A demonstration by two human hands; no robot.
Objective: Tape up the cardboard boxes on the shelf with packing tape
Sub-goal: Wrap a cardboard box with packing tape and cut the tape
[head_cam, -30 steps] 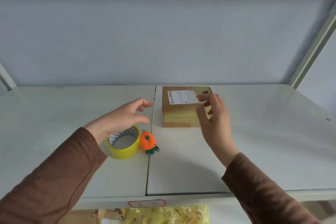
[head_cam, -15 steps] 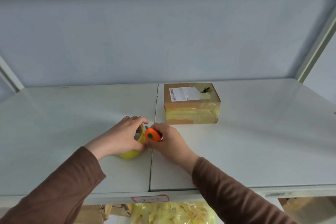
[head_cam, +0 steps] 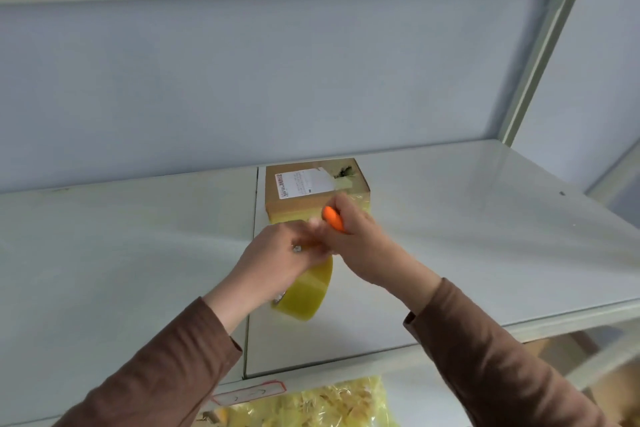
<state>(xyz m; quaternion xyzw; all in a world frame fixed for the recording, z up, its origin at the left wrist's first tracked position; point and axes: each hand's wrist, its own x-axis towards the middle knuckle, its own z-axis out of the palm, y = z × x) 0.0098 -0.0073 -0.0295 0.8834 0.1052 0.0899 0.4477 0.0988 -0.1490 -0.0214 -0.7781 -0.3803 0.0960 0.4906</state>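
Shelf: a white board (head_cam: 467,236) in two panels, with a seam running from its back edge to its front edge just left of the middle
Cardboard box: the cardboard box (head_cam: 294,204) sits near the back edge of the shelf, just right of the seam, with yellowish tape across its front face
Label: a white shipping label (head_cam: 303,183) lies flat on the box top, with a dark torn spot at its right end
Left hand: the left hand (head_cam: 277,260) is raised above the shelf in front of the box, fingers curled around the top of the tape roll
Tape roll: the yellow tape roll (head_cam: 306,291) hangs below the left hand, clear of the shelf, over the seam
Right hand: the right hand (head_cam: 360,239) grips an orange cutter (head_cam: 333,218) in a closed fist, touching the left hand's fingertips; motion blur hides the fingertips
Sleeves: brown sleeves cover both forearms
Below the front edge: a red-bordered tag (head_cam: 249,394) on the shelf lip, and a yellow plastic bag (head_cam: 311,406) beneath it
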